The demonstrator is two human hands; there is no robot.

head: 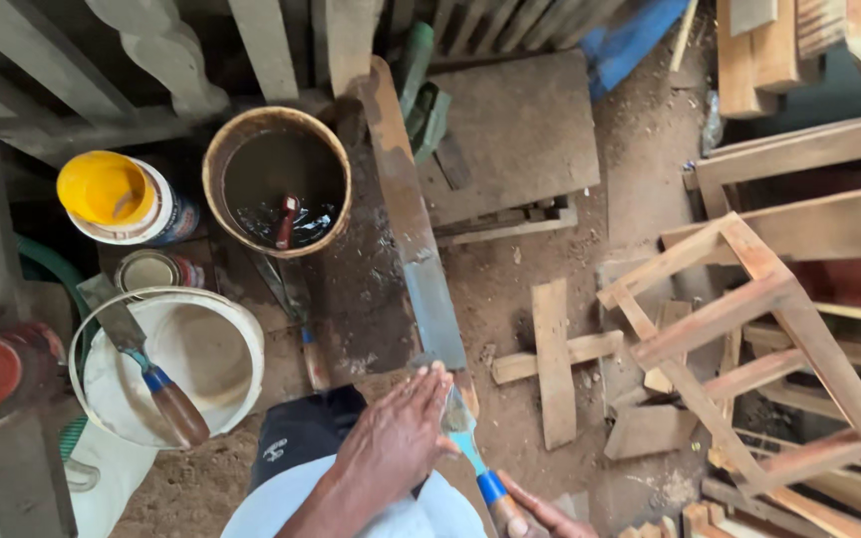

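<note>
Sawdust-strewn dirt floor lies under everything, and my right hand [540,518] is cut off at the bottom edge, closed on the blue-handled putty knife [470,448], while my left hand [396,443] lies flat, fingers together, on the long plank [416,229]. Around it: one wooden stool frame [749,339], two buckets [276,179], two more scrapers [146,369]

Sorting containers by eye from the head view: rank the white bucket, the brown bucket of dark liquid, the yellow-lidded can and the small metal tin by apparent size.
1. White plastic bucket, widest rim.
2. Brown round bucket of dark liquid.
3. Yellow-lidded can.
4. Small metal tin.
The white bucket looks nearer the camera, so its lead over the brown one is unsure.
</note>
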